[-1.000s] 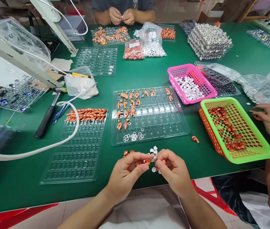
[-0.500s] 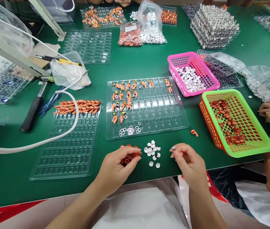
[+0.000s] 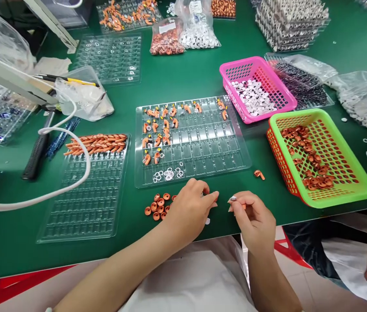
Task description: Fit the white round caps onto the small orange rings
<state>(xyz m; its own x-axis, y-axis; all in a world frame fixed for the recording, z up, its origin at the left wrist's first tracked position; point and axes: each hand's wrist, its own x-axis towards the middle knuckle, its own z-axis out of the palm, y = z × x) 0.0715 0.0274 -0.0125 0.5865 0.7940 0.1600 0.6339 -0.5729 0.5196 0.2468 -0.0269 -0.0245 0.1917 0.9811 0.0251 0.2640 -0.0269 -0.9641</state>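
Two baskets at right in the head view: pink basket (image 3: 268, 115), holding white discs with dark marks (image 3: 255, 95); green basket (image 3: 333, 203), nested in a red basket (image 3: 281, 167), holding copper-orange parts (image 3: 315, 159). Beside the pink basket, dark pins (image 3: 300, 84) in a clear tray. One loose orange part (image 3: 259, 174) on the green tabletop (image 3: 196, 78), left of the nested pair.

At centre, compartmented clear tray (image 3: 209, 164): orange hooked pieces with yellow tips toward upper left, white rings (image 3: 169, 174) in the near left corner. At left, second clear tray (image 3: 79, 208), far rows filled with slender orange pieces (image 3: 97, 144); white cable (image 3: 24, 206) passing across it, partly in the way. Farther left, black-handled hammer (image 3: 35, 158). Toward the back, bag of orange parts (image 3: 167, 41) touching bag of white discs (image 3: 199, 38); tall stack of trays with white parts (image 3: 290, 30).

Near table edge, copper-orange cups (image 3: 157, 206), partly hidden by left hand (image 3: 188, 210). Left hand: palm down, fingers bent, thumb and forefinger extended; contents hidden, cannot tell whether gripping. One white disc (image 3: 207, 221) just below it. Right hand (image 3: 256, 219): fingers curled, small orange part (image 3: 243, 207) with silvery tip pinched between thumb and fingers, apart from left hand.
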